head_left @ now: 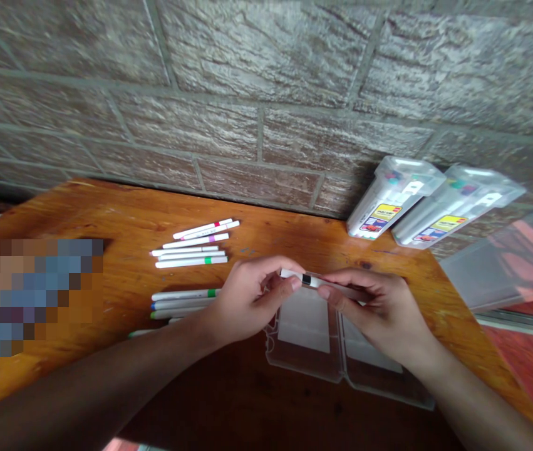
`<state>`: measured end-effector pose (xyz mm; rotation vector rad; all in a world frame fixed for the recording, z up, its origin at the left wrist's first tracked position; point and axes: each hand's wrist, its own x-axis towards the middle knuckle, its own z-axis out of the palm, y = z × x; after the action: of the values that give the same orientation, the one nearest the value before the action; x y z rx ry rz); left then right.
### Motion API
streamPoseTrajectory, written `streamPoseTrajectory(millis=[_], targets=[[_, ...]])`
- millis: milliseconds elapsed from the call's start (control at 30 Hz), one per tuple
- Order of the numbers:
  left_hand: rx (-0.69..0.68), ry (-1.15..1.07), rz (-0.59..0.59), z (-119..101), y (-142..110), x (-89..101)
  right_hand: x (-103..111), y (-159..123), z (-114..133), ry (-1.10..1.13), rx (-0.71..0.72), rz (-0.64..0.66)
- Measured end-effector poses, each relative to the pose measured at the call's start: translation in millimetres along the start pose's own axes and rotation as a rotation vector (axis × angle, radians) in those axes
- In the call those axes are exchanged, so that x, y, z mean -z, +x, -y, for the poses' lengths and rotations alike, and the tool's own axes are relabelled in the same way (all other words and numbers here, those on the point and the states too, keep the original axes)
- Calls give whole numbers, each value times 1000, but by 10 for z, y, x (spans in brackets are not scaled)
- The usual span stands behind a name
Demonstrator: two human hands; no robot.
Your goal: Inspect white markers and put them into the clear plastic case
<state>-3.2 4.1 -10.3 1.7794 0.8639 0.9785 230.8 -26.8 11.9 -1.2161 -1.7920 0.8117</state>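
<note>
Both my hands hold one white marker with a black band (310, 280) level above an open clear plastic case (308, 351). My left hand (247, 297) pinches the marker's left end between thumb and fingers. My right hand (381, 310) grips the right part, fingers curled round it. Left of my hands, several white markers (191, 255) with coloured bands lie in a loose row on the wooden table (120, 216). More markers (184, 302) lie nearer, partly hidden by my left forearm.
Two clear marker boxes (391, 197) (456, 210) with yellow labels lean against the brick wall at the back right. A clear lid or tray (505, 269) sits past the table's right edge. A blurred patch covers the left of the table.
</note>
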Motion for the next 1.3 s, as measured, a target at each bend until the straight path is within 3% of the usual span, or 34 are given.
streamPoseTrajectory(millis=[300,600,933,1300], targets=[[-4,-133,10,38,20,-5,3,15,42,129,-19,-19],[90,-248,23,45,33,-3,37,32,17,267,-61,19],[88,-283,25,80,57,2,67,41,-6,386,-189,64],[97,-318,13,86,72,5,75,27,-25,484,-187,80]])
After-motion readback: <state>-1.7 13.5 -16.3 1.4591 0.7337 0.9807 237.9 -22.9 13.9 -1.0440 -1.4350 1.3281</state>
